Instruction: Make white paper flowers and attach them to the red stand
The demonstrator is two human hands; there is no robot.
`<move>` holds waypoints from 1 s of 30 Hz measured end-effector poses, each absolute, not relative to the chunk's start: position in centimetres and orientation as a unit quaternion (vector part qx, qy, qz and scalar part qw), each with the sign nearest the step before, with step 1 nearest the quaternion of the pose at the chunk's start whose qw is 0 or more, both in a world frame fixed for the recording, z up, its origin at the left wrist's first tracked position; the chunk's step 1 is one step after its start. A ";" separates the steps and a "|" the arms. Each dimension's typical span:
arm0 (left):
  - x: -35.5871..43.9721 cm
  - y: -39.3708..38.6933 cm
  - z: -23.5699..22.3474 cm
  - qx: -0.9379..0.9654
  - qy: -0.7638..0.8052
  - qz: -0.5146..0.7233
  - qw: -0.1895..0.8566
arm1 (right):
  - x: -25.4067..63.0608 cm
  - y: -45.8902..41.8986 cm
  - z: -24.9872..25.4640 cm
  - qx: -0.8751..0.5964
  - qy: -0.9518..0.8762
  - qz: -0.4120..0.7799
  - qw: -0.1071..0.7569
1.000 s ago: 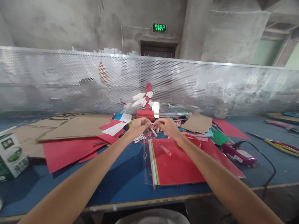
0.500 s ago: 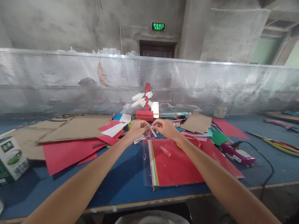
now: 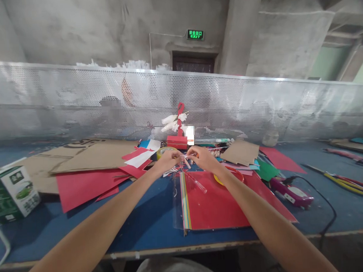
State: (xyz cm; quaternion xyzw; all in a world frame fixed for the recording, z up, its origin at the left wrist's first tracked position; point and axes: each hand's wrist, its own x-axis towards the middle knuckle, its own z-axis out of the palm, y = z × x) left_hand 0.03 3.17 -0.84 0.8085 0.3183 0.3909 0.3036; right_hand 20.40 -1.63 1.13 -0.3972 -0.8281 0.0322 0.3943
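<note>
- The left hand (image 3: 168,159) and right hand (image 3: 202,157) are close together, fingertips nearly meeting, both pinched on one small pale strip (image 3: 187,163); blur hides the exact grip and any gap between the fingertips.
- The strip lies between the hands, at their fingertips. Its long axis runs from the pinch down towards the person, leaning slightly to the right-hand side. Its upper end is the held one, and neither hand is plainly nearer; the lower end sticks out free below the fingers.
- Just below the hands, on the near side, a clear pinkish tube (image 3: 198,183) slants across the upper left part of the red paper stack (image 3: 214,206), its near end pointing towards the right forearm.
- A roll of yellow tape (image 3: 161,151) sits just beyond the left hand; brown cardboard (image 3: 95,156) and red sheets (image 3: 81,188) spread out to that side.
- Straight beyond the hands is a red box-like base (image 3: 177,142) with white flowers (image 3: 169,123) above it.
- Red-and-yellow loops (image 3: 237,174) lie partly under the right forearm, on the paper stack.
- Farther out on the right hand's side of the tabletop (image 3: 137,228) are a purple device (image 3: 292,194) and a yellow-and-red-handled tool (image 3: 347,185).
</note>
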 end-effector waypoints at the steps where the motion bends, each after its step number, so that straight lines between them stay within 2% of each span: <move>1: 0.1 3.2 -0.9 0.807 0.319 0.393 0.303 | 20.5 -1.5 1.1 -0.397 -0.829 0.027 0.394; 14: 0.1 1.4 0.1 0.801 0.325 0.383 0.326 | 20.2 -0.9 0.6 -0.454 -0.823 0.006 0.341; 23: -0.3 2.4 -0.4 0.760 0.349 0.414 0.359 | 20.5 -1.2 1.0 -0.411 -0.818 0.043 0.399; 30: -0.3 1.0 -0.2 0.765 0.352 0.405 0.355 | 20.4 -1.6 1.5 -0.426 -0.824 0.000 0.373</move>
